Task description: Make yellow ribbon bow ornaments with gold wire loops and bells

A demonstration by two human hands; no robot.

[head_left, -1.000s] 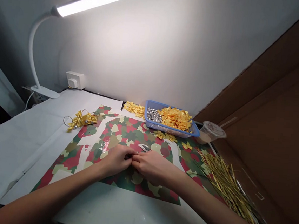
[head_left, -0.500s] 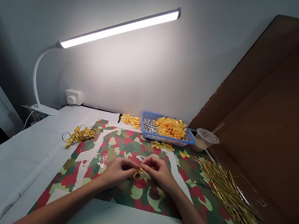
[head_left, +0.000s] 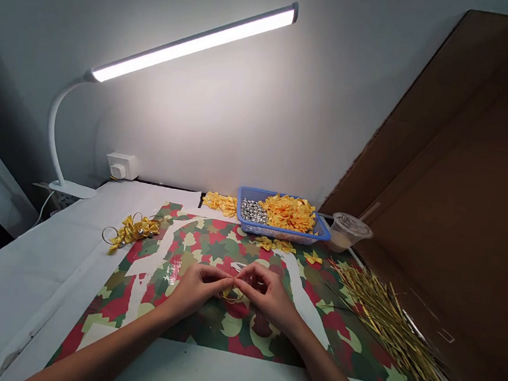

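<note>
My left hand (head_left: 193, 291) and my right hand (head_left: 268, 294) meet fingertip to fingertip above the patterned sheet (head_left: 204, 329). Both pinch a thin gold twist tie (head_left: 233, 300), whose bent loop hangs just under the fingers. Where its ends lie between the fingertips is hidden. Some yellow shows by the loop, too small to make out. Just behind the fingers lies a small metal tool (head_left: 238, 267), partly covered by my right hand.
A blue basket (head_left: 283, 232) of yellow bows (head_left: 290, 212) and silver bells (head_left: 253, 211) stands at the back. Left lie bows with bells and loops (head_left: 135, 232). Right are gold ties (head_left: 393, 330), a lidded cup (head_left: 349, 232) and cardboard (head_left: 451, 191). A lamp (head_left: 196, 44) hangs overhead.
The fingertips of both hands have come closer together and now touch. The gold loop sits slightly further left and is flatter in view. The camera has shifted a little.
</note>
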